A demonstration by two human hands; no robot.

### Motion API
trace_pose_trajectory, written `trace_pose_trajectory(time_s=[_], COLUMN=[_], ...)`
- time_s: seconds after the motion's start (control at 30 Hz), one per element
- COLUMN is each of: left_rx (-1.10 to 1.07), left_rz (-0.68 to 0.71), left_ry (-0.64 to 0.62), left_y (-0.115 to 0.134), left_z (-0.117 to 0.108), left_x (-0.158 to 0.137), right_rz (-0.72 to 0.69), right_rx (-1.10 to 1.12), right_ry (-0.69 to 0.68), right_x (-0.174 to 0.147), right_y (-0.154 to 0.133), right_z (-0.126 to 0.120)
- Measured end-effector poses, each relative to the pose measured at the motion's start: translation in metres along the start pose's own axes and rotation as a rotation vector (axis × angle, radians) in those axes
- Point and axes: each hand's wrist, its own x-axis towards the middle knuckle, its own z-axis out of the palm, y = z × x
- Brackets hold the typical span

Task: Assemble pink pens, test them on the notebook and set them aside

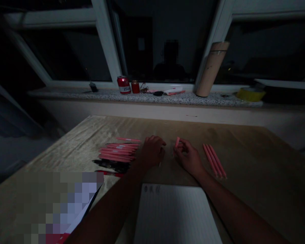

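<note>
My right hand (pixel 189 156) is closed in a pinch on a pink pen (pixel 177 142), held tilted up between thumb and fingers; only part of it shows. To its left, my left hand (pixel 152 150) is bent with its fingers curled down over the table. A thin pale tip (pixel 160 164) shows just below that hand, too small to name. Beside the left hand lies a pile of pink pens (pixel 119 151), with a single pink pen (pixel 128 139) above it. Three pink pens (pixel 215 161) lie side by side at the right of my right hand.
Black pens (pixel 112 165) and a red pen (pixel 109 173) lie below the pile. A lined notebook (pixel 176 213) lies open in front of me. On the windowsill stand a red can (pixel 123 84), a red jar (pixel 135 86), a tall cylinder (pixel 212 69) and yellow tape (pixel 250 94).
</note>
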Motion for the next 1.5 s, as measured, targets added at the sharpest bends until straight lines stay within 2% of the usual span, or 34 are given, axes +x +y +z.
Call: trace_pose_trajectory(time_s=[0.3,0.53,0.97,1.3,1.5], left_rx=[0.208,0.236,0.124,0.272,0.266], left_rz=[-0.025,-0.035,-0.006,0.014,0.092], left_ry=[-0.13,-0.099,-0.093,-0.139,-0.12], left_y=[0.004,0.002,-0.001,0.011,0.016], left_z=[-0.004,-0.001,0.006,0.002,0.007], left_x=[-0.002,-0.003,-0.003,-0.002,-0.005], right_rz=[-0.01,-0.009,-0.011,-0.009,-0.01], right_rx=[-0.034,-0.04,-0.02,-0.014,-0.027], right_ry=[-0.006,-0.012,-0.008,-0.017,-0.008], right_x=[-0.001,-0.001,-0.001,-0.001,-0.001], right_y=[-0.001,-0.003,0.001,0.0,-0.001], right_z=[0.0,-0.001,0.001,0.0,0.0])
